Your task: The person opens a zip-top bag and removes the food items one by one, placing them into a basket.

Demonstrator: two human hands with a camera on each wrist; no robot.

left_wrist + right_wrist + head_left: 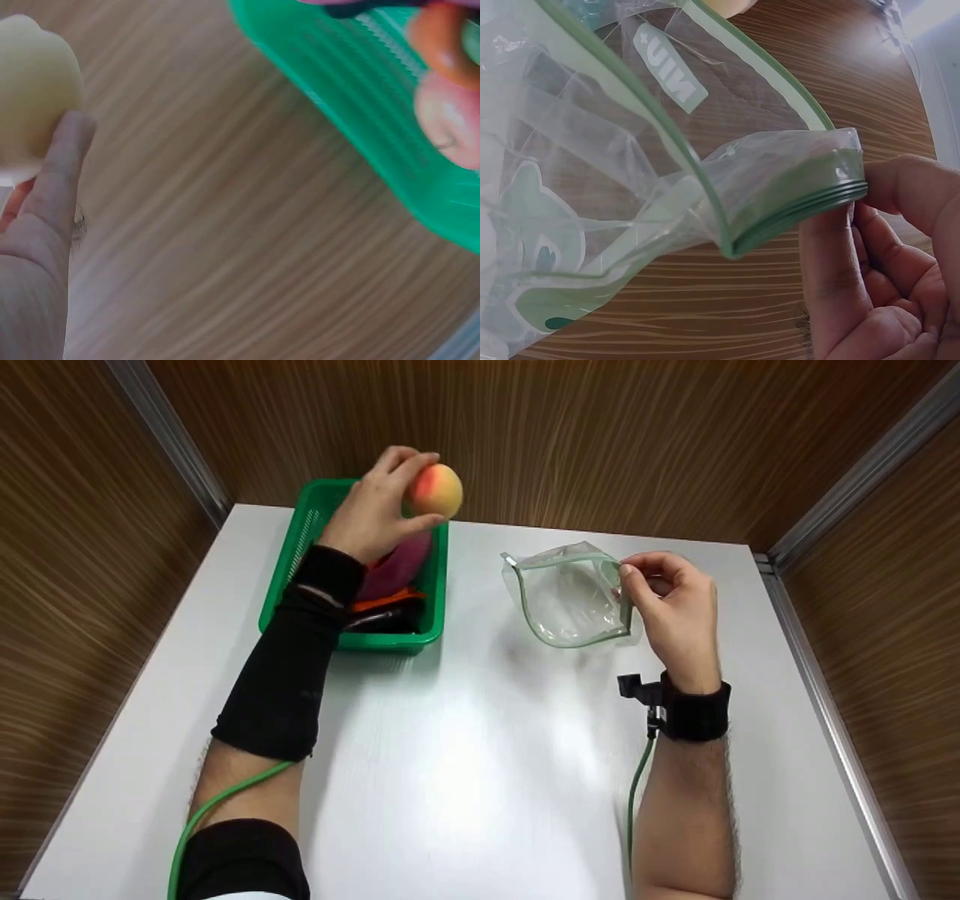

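My left hand point(375, 514) holds a yellow-and-red peach point(435, 490) in its fingertips, lifted above the far end of a green basket point(300, 540). In the left wrist view the peach point(34, 90) looks pale, with a finger point(64, 161) pressed against it. My right hand point(671, 596) pinches the right edge of a clear zip bag with a green seal point(570, 596), holding its mouth open above the table. The right wrist view shows the thumb point(832, 262) against the folded green zip strip point(795, 202).
The green basket point(375, 97) holds a purple item point(394, 570), an orange item point(386, 600) and other fruit point(450, 120). The white table point(465, 765) is boxed in by wooden walls. Green cables run along both forearms.
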